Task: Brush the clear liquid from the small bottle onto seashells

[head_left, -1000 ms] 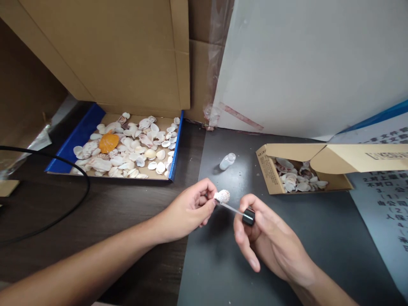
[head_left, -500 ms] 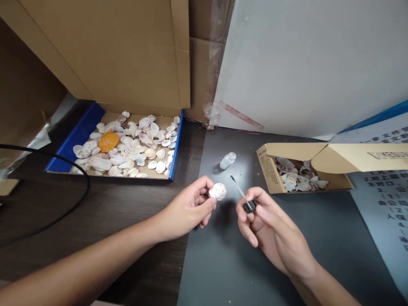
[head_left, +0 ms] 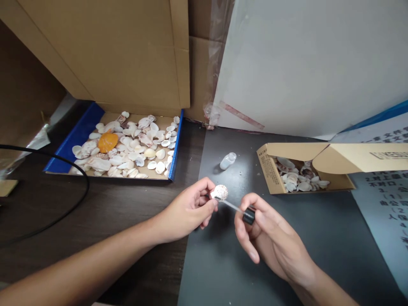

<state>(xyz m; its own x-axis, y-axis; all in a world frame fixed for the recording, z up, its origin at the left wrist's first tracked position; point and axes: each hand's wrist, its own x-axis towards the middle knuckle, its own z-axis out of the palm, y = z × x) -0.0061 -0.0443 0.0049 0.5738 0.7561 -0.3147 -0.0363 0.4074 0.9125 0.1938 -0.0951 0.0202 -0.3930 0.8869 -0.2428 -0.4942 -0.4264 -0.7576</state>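
Observation:
Between thumb and fingers, my left hand (head_left: 194, 210) pinches a small ribbed seashell (head_left: 221, 191), white with brownish specks. My right hand (head_left: 270, 229) grips the black cap of a brush applicator (head_left: 249, 215). Its thin pale stem points left, and the dark brush tip lies at the lower edge of the shell, apparently touching it. Beyond both hands, a small uncapped clear bottle (head_left: 228, 161) with whitish contents stands on the dark grey mat (head_left: 210, 263).
At the left, a blue-edged cardboard box (head_left: 172, 165) holds many seashells, one of them orange (head_left: 107, 142). A smaller open carton (head_left: 269, 170) with shells stands at the right. A black cable (head_left: 86, 187) loops over the dark wooden table (head_left: 134, 204). A white panel (head_left: 302, 63) rises behind.
My right hand has swung the brush applicator from pointing up and away to pointing left, bringing its tip onto the shell. The shell in my left hand has shifted slightly right.

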